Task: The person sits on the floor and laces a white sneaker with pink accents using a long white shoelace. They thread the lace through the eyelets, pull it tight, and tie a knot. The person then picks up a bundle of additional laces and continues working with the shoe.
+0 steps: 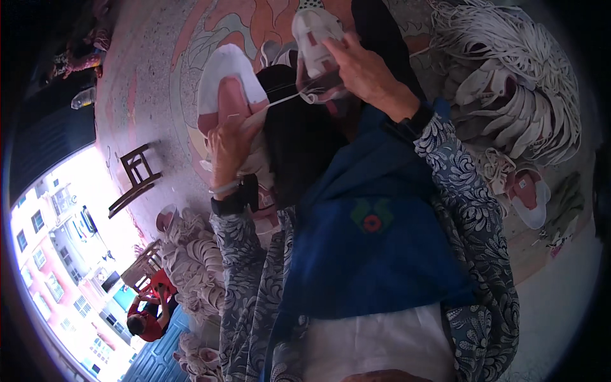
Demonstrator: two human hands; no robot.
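Two hands are at work on white shoe parts, held up over the person's lap. The left hand [228, 137] is closed around a white sole piece [223, 79] with a pink inner face, thumb pressed along it. The right hand [366, 67] grips a second white shoe piece [315, 35] near the top of the view, fingers pinched on its lower edge. A thin white cord [280, 102] runs taut between the two pieces, so the hands are apart but joined by that line. Both hands are clamped on their pieces; neither is free.

Judging by the stretched cord, the step in hand looks like threading or stitching, with the cord being drawn tight. The next move would seem to call for keeping the left piece steady while the right hand pulls the slack through evenly, without letting the cord slip off the edge; exactly where it enters either piece is too small to tell.

A blue apron [375, 242] covers the lap, over patterned sleeves [468, 191]. A large heap of white shoe parts [528, 83] lies on the floor [146, 83] to the right, with one pink-lined sole [528, 194] just below it. Another heap [191, 254] lies at lower left, near a wooden chair [137, 178] and a person in red [149, 315] seated on the floor.
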